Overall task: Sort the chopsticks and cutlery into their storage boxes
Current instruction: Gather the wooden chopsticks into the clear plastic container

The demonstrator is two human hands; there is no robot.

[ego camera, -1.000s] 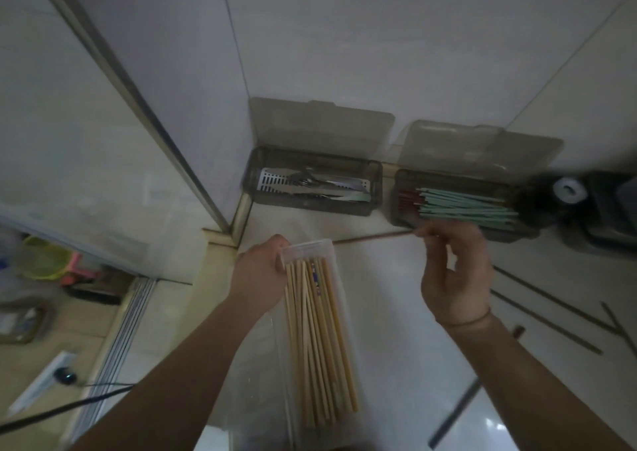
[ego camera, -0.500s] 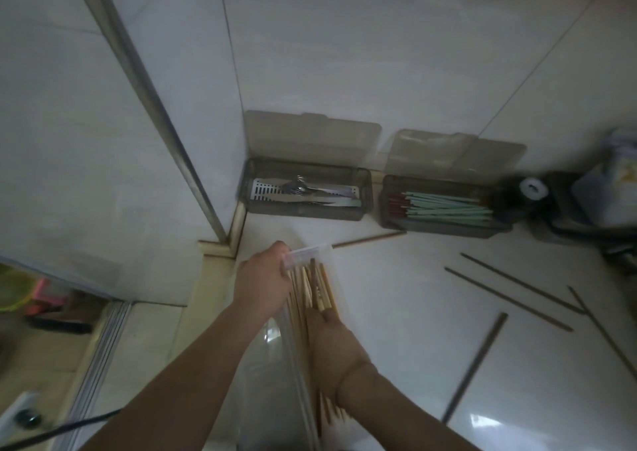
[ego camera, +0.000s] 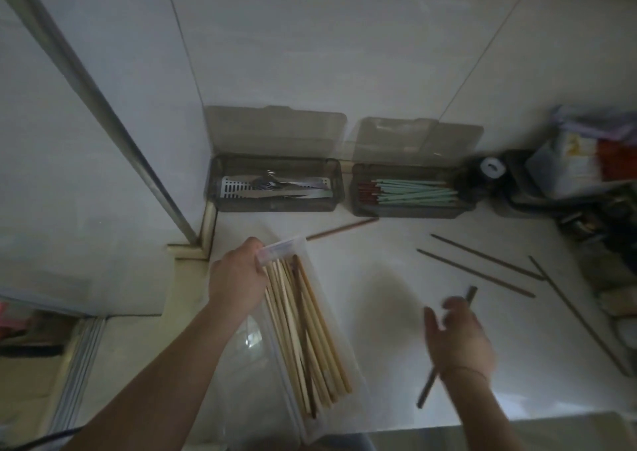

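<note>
Clear storage box at near centre of the white worktop, lying lengthwise and filled with pale wooden chopsticks. The left hand grips the box's far left corner, fingers curled over the rim. To the right, the right hand hangs over a dark chopstick lying on the worktop; its fingers are spread and blurred, and whether they touch the stick cannot be told. Further dark loose chopsticks lie scattered on the right part of the worktop, and a brown chopstick lies just beyond the clear box. Along the far wall stand two smoky boxes with lids raised: the left box holds metal cutlery on a white slotted tray; the right box holds green chopsticks with dark red ends. Dark clutter, indistinct, occupies the far right corner.
</note>
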